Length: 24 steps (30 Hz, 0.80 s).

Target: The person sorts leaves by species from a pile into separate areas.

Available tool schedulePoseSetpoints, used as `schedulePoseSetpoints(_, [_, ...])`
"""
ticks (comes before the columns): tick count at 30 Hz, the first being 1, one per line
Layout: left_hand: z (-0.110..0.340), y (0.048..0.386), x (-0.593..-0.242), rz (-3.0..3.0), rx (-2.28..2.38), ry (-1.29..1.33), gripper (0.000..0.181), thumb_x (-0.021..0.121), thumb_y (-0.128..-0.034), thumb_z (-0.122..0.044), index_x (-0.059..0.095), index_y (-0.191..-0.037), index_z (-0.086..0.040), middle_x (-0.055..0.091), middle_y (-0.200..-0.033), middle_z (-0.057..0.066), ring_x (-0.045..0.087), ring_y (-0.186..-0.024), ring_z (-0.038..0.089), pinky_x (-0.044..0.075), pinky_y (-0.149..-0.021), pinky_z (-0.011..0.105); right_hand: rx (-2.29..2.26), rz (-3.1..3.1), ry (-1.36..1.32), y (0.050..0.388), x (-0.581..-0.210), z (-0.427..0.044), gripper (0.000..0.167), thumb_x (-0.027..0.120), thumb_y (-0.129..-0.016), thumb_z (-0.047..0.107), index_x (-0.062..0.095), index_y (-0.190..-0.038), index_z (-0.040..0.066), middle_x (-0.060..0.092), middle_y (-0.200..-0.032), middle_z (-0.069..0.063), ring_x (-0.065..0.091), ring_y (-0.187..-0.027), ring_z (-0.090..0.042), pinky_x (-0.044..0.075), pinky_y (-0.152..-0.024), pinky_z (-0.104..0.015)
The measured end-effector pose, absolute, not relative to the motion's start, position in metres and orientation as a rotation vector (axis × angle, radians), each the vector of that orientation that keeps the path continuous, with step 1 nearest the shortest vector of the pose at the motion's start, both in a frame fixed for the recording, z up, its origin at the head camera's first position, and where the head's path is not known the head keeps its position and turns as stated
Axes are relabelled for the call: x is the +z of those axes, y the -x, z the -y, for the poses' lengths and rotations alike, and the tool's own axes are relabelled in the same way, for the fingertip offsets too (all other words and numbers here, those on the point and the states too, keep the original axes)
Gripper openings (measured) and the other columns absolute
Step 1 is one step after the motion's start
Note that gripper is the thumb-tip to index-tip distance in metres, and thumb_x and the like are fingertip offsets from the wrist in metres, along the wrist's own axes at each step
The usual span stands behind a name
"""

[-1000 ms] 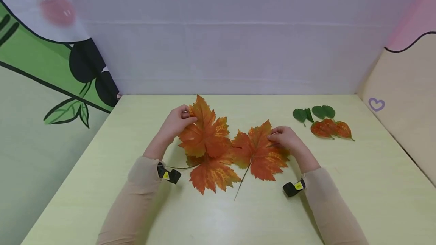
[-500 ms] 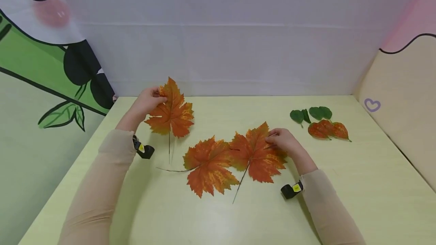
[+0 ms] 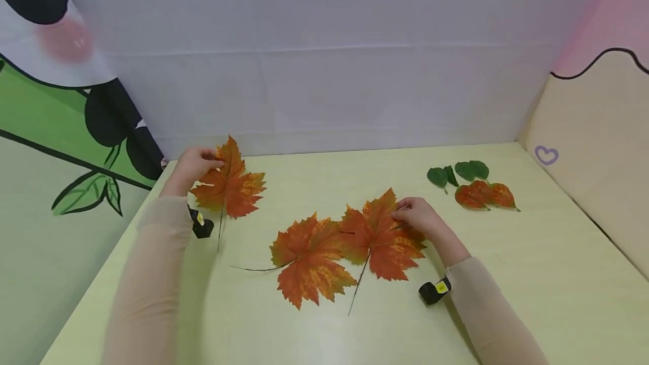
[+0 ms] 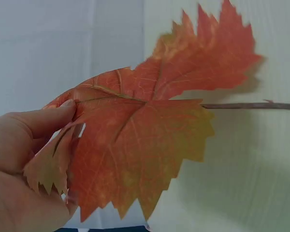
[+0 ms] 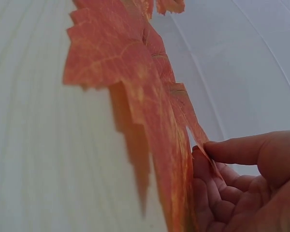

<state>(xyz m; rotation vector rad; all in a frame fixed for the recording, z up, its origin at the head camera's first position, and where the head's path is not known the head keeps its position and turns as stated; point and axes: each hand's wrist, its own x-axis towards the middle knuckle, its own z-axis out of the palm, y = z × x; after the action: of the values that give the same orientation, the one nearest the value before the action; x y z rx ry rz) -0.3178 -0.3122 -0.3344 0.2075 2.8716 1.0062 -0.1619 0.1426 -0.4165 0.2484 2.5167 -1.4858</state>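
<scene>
At the table's far left, my left hand (image 3: 196, 167) pinches an orange maple leaf (image 3: 230, 185) by its edge, and the leaf's stem hangs toward the table. In the left wrist view the thumb presses on this leaf (image 4: 135, 130) with the fingers behind it. My right hand (image 3: 418, 217) pinches the edge of another orange maple leaf (image 3: 380, 235) right of centre; in the right wrist view that leaf (image 5: 121, 63) appears edge-on between thumb and fingers. A third maple leaf (image 3: 311, 261) lies on the table, its right side meeting the leaf in my right hand.
Several small green leaves (image 3: 471, 170) lie at the back right of the table (image 3: 456, 320). Just in front of them are small orange-red leaves (image 3: 474, 195). A pale cloth wall (image 3: 329, 94) stands along the table's back edge.
My left hand has lifted its maple leaf off the other leaves and carried it to the far left, then lowered it slightly. The right hand stays on its leaf.
</scene>
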Motion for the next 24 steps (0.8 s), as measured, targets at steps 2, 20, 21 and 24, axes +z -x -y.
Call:
schedulePoseSetpoints(2, [0.318, 0.319, -0.342, -2.931, 0.956, -0.175, 0.029, 0.057, -0.0894, -0.018, 0.058, -0.109, 0.003, 0.059, -0.1, 0.022, 0.052, -0.089, 0.031, 0.031, -0.094, 0.047, -1.475, -2.525, -0.252, 0.162, -0.417, -0.142, 0.028, 0.056, -0.088, 0.012, 0.052, -0.109, -0.007, 0.058, -0.087, -0.011, 0.051, -0.072, -0.017, 0.043, -0.062, -0.025])
schedulePoseSetpoints(20, [0.317, 0.329, -0.387, -3.137, 0.813, 0.178, 0.026, 0.055, -0.0908, -0.023, 0.059, -0.101, 0.001, 0.061, -0.095, 0.02, 0.046, -0.096, 0.04, 0.0, -0.093, 0.063, -1.465, -2.536, -0.233, 0.163, -0.42, -0.143, 0.028, 0.056, -0.088, 0.01, 0.052, -0.109, -0.009, 0.06, -0.085, -0.011, 0.052, -0.069, -0.016, 0.044, -0.061, -0.026])
schedulePoseSetpoints(21, [0.316, 0.33, -0.389, -3.141, 0.815, 0.203, 0.027, 0.055, -0.091, -0.023, 0.059, -0.101, 0.0, 0.061, -0.097, 0.02, 0.047, -0.097, 0.04, 0.0, -0.093, 0.063, -1.464, -2.538, -0.236, 0.163, -0.421, -0.143, 0.028, 0.056, -0.088, 0.01, 0.052, -0.109, -0.008, 0.06, -0.085, -0.011, 0.052, -0.069, -0.016, 0.043, -0.061, -0.026])
schedulePoseSetpoints(24, [0.314, 0.332, -0.391, -3.133, 0.85, 0.271, 0.028, 0.054, -0.0915, -0.025, 0.06, -0.102, 0.0, 0.062, -0.099, 0.02, 0.048, -0.1, 0.039, -0.001, -0.094, 0.062, -1.464, -2.543, -0.244, 0.164, -0.421, -0.142, 0.028, 0.056, -0.088, 0.01, 0.052, -0.109, -0.008, 0.06, -0.088, -0.013, 0.053, -0.071, -0.016, 0.044, -0.062, -0.025])
